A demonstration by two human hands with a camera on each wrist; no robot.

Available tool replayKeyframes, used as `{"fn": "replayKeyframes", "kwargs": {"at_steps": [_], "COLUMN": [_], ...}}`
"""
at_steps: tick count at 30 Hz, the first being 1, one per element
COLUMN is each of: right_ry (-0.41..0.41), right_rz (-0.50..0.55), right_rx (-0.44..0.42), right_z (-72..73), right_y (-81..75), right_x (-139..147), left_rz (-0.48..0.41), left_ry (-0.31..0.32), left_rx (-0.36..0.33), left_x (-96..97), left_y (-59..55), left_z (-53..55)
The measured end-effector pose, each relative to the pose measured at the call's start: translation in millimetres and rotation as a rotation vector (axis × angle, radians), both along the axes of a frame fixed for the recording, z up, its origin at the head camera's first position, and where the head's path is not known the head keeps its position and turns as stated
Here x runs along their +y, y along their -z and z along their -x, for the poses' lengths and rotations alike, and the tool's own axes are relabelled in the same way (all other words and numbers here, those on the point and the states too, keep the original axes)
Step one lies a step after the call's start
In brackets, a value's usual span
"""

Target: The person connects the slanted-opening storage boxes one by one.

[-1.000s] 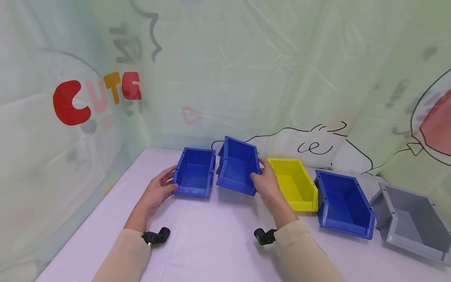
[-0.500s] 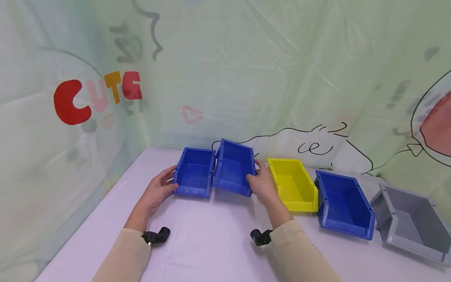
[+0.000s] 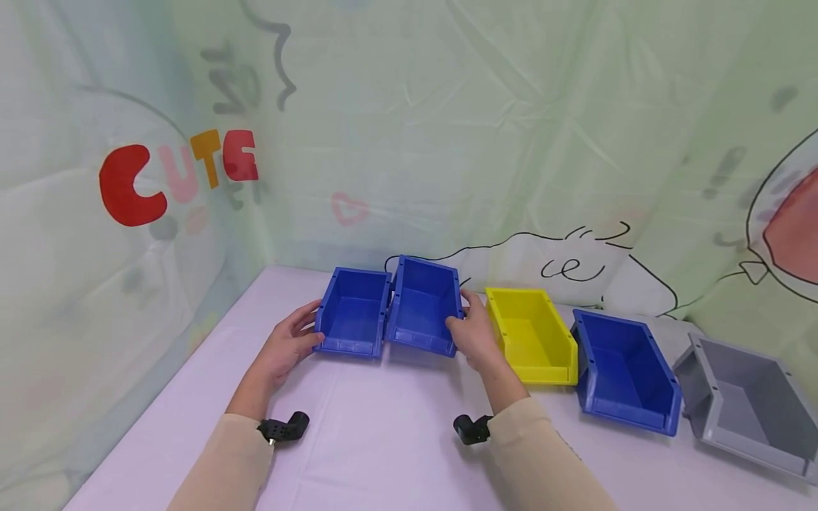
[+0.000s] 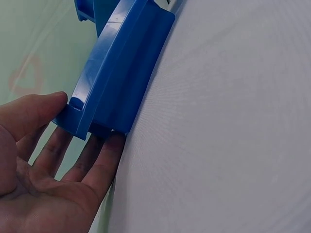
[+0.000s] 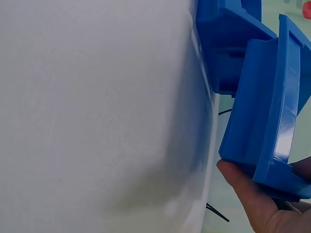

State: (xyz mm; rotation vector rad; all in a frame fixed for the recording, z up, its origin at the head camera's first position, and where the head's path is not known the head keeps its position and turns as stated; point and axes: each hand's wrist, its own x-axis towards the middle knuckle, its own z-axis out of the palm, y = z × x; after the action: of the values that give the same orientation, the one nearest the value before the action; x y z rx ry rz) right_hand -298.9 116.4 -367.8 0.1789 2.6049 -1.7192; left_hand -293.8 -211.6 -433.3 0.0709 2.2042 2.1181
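Note:
Two blue storage bins are side by side at the back left of the white table. The left blue bin [image 3: 354, 312] stands on the cloth. My left hand [image 3: 290, 344] grips its left side, thumb on the front corner and fingers along the side wall [image 4: 104, 150]. My right hand [image 3: 476, 330] holds the right blue bin [image 3: 423, 305] by its right side, thumb over the rim. That bin is tilted and lifted off the table [image 5: 97, 97], a shadow below it. Its left side meets the right side of the left bin.
Right of my right hand stands a yellow bin [image 3: 530, 337], then another blue bin [image 3: 623, 369] and a grey bin [image 3: 748, 397], in a row. A printed curtain [image 3: 447, 142] hangs behind the table.
My right hand has brought its blue bin left and slightly down, up against the left blue bin, and it is tilted less. My left hand has stayed in place.

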Motion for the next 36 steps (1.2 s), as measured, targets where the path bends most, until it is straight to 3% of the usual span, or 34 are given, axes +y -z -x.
{"fn": "replayKeyframes", "kwargs": {"at_steps": [9, 23, 36], "right_ry": [-0.007, -0.046, -0.064], "right_rz": [-0.030, -0.322, -0.339], "right_rx": [0.022, 0.101, 0.090], "right_z": [-0.1, -2.7, -1.9], "right_y": [-3.8, -17.8, -13.6], "right_x": [-3.8, -15.0, -10.1], "left_rz": [-0.003, -0.025, -0.028], "left_ry": [-0.001, 0.010, 0.012], "left_rx": [0.003, 0.005, 0.004], "left_x": [-0.5, -4.8, -1.4], "left_y": [-1.7, 3.1, 1.4], "left_z": [-1.3, -1.3, 0.3]}}
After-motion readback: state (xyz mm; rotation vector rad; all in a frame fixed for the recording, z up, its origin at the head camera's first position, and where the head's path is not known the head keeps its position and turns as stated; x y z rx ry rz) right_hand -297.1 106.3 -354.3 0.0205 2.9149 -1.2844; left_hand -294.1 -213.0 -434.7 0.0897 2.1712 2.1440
